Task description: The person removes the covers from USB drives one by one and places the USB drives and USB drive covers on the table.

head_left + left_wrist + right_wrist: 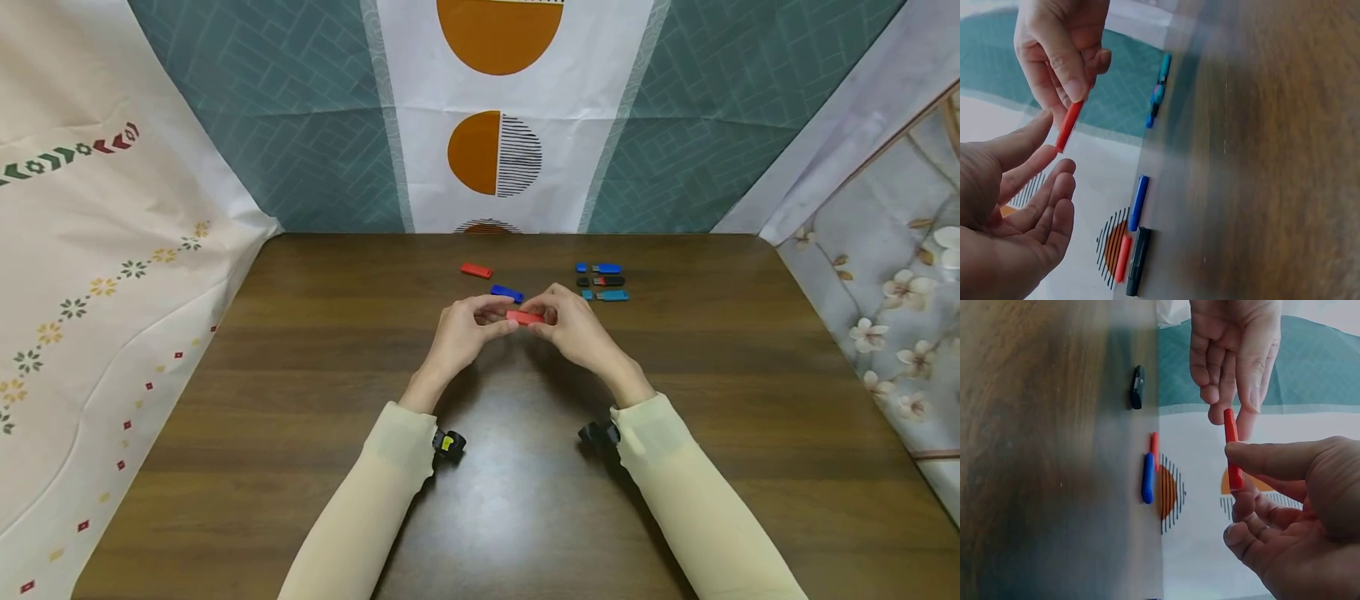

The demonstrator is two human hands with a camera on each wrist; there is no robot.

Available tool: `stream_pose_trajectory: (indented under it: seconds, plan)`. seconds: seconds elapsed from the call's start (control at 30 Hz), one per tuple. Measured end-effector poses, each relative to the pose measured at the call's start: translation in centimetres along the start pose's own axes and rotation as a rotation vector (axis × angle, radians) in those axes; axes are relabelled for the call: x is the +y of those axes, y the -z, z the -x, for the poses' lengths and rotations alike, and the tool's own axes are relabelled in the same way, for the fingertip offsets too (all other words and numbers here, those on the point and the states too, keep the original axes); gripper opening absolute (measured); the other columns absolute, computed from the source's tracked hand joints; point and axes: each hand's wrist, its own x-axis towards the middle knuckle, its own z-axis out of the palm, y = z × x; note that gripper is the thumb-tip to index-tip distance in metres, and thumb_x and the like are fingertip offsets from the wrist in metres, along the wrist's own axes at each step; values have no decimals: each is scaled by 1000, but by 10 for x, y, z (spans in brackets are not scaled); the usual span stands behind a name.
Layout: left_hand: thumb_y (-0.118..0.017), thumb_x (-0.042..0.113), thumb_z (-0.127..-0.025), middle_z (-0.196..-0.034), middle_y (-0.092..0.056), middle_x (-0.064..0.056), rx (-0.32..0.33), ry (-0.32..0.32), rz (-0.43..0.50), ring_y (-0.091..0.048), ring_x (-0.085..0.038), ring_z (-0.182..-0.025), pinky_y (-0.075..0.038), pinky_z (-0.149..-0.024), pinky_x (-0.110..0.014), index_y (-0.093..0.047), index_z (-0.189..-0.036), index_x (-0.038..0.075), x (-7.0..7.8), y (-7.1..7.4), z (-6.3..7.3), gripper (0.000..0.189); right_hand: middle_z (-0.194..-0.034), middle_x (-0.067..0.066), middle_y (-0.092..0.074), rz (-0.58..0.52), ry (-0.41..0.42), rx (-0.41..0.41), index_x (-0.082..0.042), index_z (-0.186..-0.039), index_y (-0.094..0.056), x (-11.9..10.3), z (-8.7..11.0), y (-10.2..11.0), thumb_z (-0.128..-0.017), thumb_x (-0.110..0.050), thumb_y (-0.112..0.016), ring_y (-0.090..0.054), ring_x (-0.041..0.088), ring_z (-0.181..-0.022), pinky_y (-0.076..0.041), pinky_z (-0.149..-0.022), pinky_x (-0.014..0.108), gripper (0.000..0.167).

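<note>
I hold a small, bright red, oblong stick [525, 317] above the brown wood-grained worktop [720, 392], closer to its far edge than to its near one. My right hand [572, 325] pinches the stick between thumb and fingers. My left hand [463, 331] is loosely open at the stick's other end, thumb and forefinger parted; whether the thumb touches it I cannot tell.

Just beyond my hands, a dark blue oblong stick [507, 293] lies at a slant, and a second red oblong stick [476, 270] lies nearer the far edge, to its left. My left wrist's view also shows a black oblong stick [1139, 264] beside that red one.

To the right of these, toward the far right corner, three uncapped USB sticks lie in rows, each with its small cap just to its left: a bright blue one [607, 268] nearest the far edge, a black-and-red one [611, 282] in the middle, and a light teal-blue one [614, 295] closest to me.

Pale yellow sleeves [378, 492] cover my forearms. Beyond the far edge hangs a teal cloth [300, 125] with a white central strip [420, 167] bearing orange discs.
</note>
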Motion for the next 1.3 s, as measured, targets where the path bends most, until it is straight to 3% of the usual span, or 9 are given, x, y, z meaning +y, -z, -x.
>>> stream_pose_trajectory:
  seconds: [0.43, 0.67, 1.3]
  plan:
    - [-80, 30, -94, -105, -75, 0, -36, -32, 30, -69, -17, -90, -57, -79, -33, -76, -124, 11, 3, -4, 10, 35, -97, 6, -59, -19, 19, -15, -4, -119, -76, 2, 19, 8, -94, -3, -76, -51, 23, -81, -44, -70, 37, 25]
    - [-83, 27, -91, -109, -76, -3, -75, -27, 44, -71, -16, -94, -58, -84, -32, -76, -122, 12, 2, -7, 11, 36, -103, 6, -59, -25, 5, -27, -4, -122, -75, 2, 23, 11, -95, -3, -75, -51, 22, -82, -45, -71, 37, 26]
    - [-88, 18, -85, -98, -75, 1, -39, -85, 9, -70, -14, -89, -58, -86, -34, -78, -112, 11, 3, -12, 8, 29, -108, 5, -58, 12, 89, -11, -8, -118, -78, 2, 26, 18, -93, -2, -78, -54, 23, -90, -47, -76, 38, 26]
